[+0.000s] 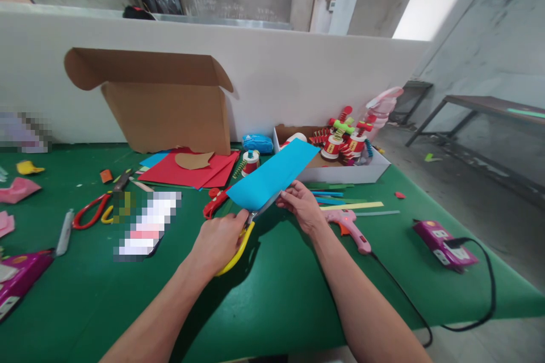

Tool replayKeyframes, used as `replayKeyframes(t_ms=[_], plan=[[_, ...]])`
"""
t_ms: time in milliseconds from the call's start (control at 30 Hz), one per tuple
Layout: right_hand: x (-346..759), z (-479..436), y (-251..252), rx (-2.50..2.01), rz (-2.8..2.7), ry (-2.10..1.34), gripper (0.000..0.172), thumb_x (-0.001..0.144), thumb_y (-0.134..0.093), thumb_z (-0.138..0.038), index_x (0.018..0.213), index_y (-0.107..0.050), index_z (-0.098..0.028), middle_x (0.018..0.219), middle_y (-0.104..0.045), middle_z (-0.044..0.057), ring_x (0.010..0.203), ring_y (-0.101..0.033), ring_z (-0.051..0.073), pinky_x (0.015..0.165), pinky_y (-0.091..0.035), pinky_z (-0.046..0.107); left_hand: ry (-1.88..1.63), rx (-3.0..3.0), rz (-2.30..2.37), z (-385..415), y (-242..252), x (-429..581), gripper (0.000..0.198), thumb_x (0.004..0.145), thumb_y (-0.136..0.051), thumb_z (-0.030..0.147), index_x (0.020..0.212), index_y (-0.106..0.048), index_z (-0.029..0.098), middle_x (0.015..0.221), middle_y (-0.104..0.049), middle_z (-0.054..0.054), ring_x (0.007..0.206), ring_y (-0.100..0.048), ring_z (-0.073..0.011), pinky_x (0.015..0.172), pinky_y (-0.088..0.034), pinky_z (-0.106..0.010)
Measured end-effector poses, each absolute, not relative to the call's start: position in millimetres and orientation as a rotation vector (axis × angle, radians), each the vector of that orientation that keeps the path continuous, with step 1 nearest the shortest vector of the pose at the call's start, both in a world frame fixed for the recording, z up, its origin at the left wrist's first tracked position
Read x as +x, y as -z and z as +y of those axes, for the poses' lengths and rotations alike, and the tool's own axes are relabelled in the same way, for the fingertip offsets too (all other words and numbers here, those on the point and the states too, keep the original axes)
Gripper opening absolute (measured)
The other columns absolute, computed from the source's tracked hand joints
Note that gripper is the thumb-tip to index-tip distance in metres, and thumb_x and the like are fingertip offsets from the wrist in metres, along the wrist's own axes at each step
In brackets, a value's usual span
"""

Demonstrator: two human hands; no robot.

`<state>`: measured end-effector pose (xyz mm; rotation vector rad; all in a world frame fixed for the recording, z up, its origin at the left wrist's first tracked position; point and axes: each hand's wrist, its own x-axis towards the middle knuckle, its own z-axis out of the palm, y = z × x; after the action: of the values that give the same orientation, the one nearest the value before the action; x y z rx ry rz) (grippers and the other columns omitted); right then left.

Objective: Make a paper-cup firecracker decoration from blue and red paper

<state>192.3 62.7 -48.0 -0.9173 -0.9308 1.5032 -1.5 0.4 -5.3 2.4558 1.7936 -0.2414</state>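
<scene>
A sheet of blue paper (275, 176) is held up over the table at a slant. My left hand (221, 238) is closed round yellow-handled scissors (238, 255). The scissors' blades run along the lower edge of the blue paper, up toward my right fingers. My right hand (301, 204) pinches the paper's lower right edge between thumb and fingers, close to the blade tips. A pink glue gun (347, 227) lies just right of my right wrist. Beyond my left hand lies a red-handled tool (216, 203), partly covered by the paper.
Behind the paper stands a white box (344, 174) of red spring toys. An open cardboard box (170, 116) and red sheets (191, 170) are at the back left. Red-handled scissors (91, 212) and a phone (149, 224) lie left. A black cable (489, 272) trails at right.
</scene>
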Motion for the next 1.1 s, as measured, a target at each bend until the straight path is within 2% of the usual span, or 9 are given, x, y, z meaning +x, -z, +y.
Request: replayKeyframes(t_ms=[500, 767, 1100], plan=[[189.9, 63.0, 49.9, -0.918, -0.916, -1.512, 0.038, 0.057, -0.082, -0.032, 0.086, -0.06, -0.021, 0.067, -0.064, -0.005, 0.062, -0.063, 0.01, 0.058, -0.053, 0.021, 0.245, 2.477, 1.776, -0.3, 4.3, -2.0, 0.031, 0.088, -0.035, 0.018, 0.115, -0.05, 0.018, 0.095, -0.069, -0.011, 0.081, -0.068, -0.0299, 0.066, -0.052, -0.041], [190.4, 61.7, 48.4, -0.925, -0.92, -1.51, 0.038, 0.058, -0.082, -0.032, 0.087, -0.06, -0.021, 0.067, -0.064, -0.005, 0.063, -0.063, 0.011, 0.06, -0.053, 0.022, 0.223, 2.465, 1.766, -1.2, 2.1, -1.9, 0.03, 0.088, -0.036, 0.017, 0.114, -0.05, 0.018, 0.093, -0.069, -0.012, 0.08, -0.068, -0.0272, 0.066, -0.051, -0.037], [189.6, 61.6, 47.1, -0.916, -0.926, -1.506, 0.04, 0.057, -0.082, -0.033, 0.087, -0.059, -0.021, 0.065, -0.063, -0.005, 0.06, -0.063, 0.01, 0.058, -0.052, 0.021, 0.24, 2.442, 1.769, -2.2, -0.4, -1.2, 0.03, 0.089, -0.035, 0.017, 0.114, -0.05, 0.018, 0.094, -0.069, -0.012, 0.082, -0.068, -0.0291, 0.068, -0.051, -0.04]])
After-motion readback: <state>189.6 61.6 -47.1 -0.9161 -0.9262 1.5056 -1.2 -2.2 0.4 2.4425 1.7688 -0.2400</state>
